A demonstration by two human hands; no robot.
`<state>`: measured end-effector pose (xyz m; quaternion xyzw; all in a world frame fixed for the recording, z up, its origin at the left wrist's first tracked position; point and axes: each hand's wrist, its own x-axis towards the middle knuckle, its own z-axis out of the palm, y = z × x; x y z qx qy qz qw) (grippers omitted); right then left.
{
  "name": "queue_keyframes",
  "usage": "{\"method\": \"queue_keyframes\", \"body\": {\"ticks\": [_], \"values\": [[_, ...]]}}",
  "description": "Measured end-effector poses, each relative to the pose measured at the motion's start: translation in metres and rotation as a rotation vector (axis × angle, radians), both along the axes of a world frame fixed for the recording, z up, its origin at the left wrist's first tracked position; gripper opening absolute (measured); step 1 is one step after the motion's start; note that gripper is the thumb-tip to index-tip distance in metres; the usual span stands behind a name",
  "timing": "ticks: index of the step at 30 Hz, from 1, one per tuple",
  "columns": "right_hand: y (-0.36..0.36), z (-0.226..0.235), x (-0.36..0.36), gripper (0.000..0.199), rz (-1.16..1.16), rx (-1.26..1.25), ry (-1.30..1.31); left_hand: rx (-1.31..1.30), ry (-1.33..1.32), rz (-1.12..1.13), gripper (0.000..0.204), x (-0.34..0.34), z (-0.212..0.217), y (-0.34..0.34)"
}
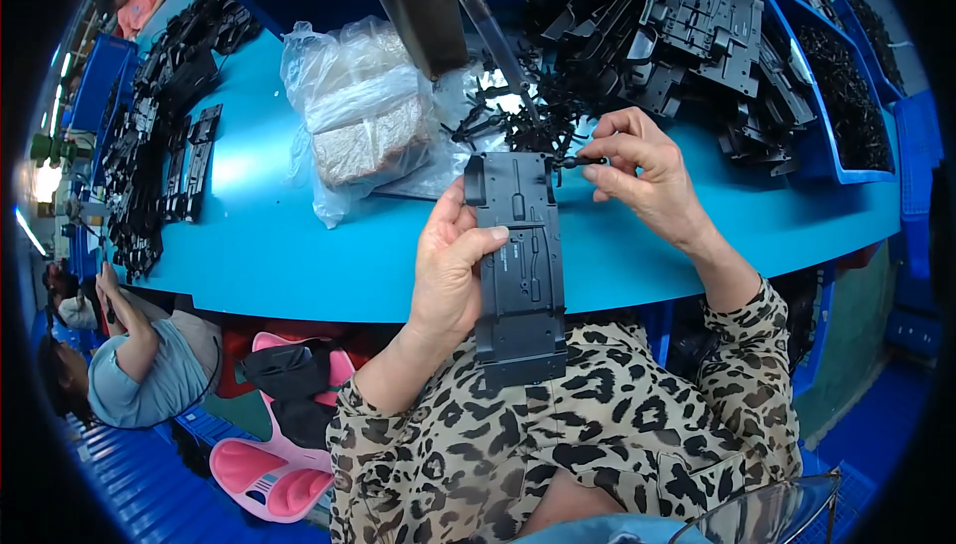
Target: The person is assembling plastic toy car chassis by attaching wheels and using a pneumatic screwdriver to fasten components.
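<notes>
My left hand (453,255) grips a long black moulded plastic plate (521,275) by its left edge, thumb across its face. The plate is held upright in front of my body, over the table's near edge. At its top right corner my right hand (637,170) pinches a small black plastic part (578,161) between thumb and fingertips. The small part's inner end is at the plate's corner; whether it is fitted in I cannot tell. Just beyond lies a loose heap of small black parts (538,126) on the table.
A plastic-wrapped package (368,111) lies on the blue table (299,265). Stacked black plates (697,26) and a blue bin (846,96) of small parts stand at right. A wooden-handled tool (488,31) hangs over the middle. More black parts (149,145) and a co-worker (149,355) are at left.
</notes>
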<state>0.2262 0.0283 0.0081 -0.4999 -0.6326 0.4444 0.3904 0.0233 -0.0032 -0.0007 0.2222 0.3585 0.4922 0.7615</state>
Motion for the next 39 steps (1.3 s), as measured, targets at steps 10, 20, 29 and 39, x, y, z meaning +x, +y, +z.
{"method": "queue_keyframes", "body": {"ticks": [10,20,29,39], "values": [[-0.011,-0.004,-0.016,0.018,0.07,0.559,-0.487,-0.015,-0.038,-0.009,0.056,0.009,0.007,-0.004],[-0.012,-0.002,-0.019,0.026,0.127,0.693,-0.419,0.023,0.009,-0.019,0.057,0.013,0.007,-0.009],[-0.013,-0.001,-0.027,0.029,0.095,0.719,-0.448,0.108,0.076,-0.053,0.061,0.014,0.004,-0.014],[-0.014,0.001,-0.03,0.026,0.137,0.408,-0.151,0.166,0.091,-0.062,0.058,0.014,0.0,-0.014]]}}
